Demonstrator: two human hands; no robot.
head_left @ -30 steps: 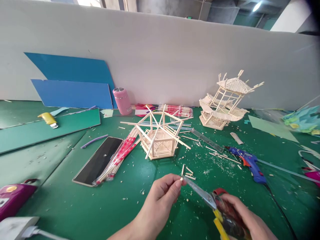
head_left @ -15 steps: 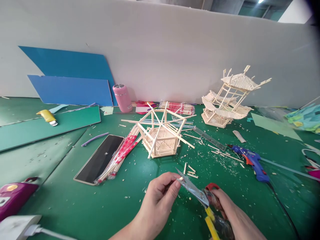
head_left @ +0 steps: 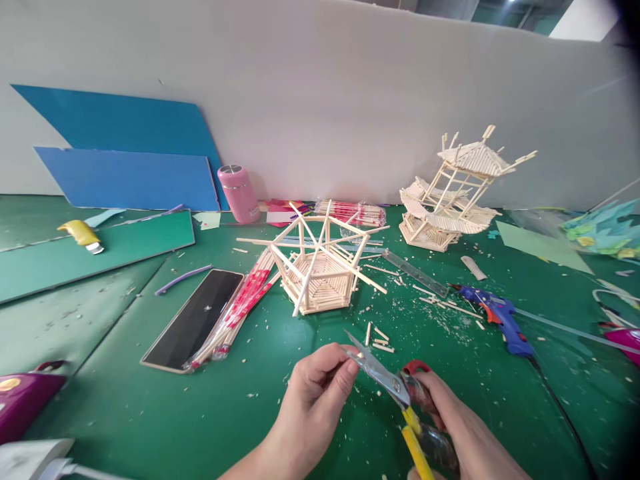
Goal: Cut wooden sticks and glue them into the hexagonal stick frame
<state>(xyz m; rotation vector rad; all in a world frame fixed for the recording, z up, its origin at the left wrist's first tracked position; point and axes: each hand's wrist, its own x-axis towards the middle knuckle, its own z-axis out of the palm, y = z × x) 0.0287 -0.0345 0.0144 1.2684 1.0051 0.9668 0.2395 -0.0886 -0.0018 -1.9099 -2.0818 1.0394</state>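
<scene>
My right hand [head_left: 450,427] grips a pair of scissors [head_left: 385,380] with red and yellow handles, the blades pointing up and left. My left hand [head_left: 315,393] pinches a tiny piece of wooden stick at the blade tips; the piece is mostly hidden by my fingers. Just beyond my hands lie a few cut stick bits [head_left: 377,337]. Farther back stands a hexagonal stick frame [head_left: 320,270] on the green mat [head_left: 150,407].
A finished stick pavilion [head_left: 455,193] stands at the back right. A blue glue gun [head_left: 495,317], a metal ruler [head_left: 415,273], a black phone [head_left: 195,320], packs of sticks [head_left: 240,310], a pink bottle [head_left: 239,193] and blue boards [head_left: 120,177] surround the frame. A purple case [head_left: 25,397] lies lower left.
The scissors' blades have opened slightly and shifted left toward my left fingers. The view has drifted a little; both hands stay low in the centre.
</scene>
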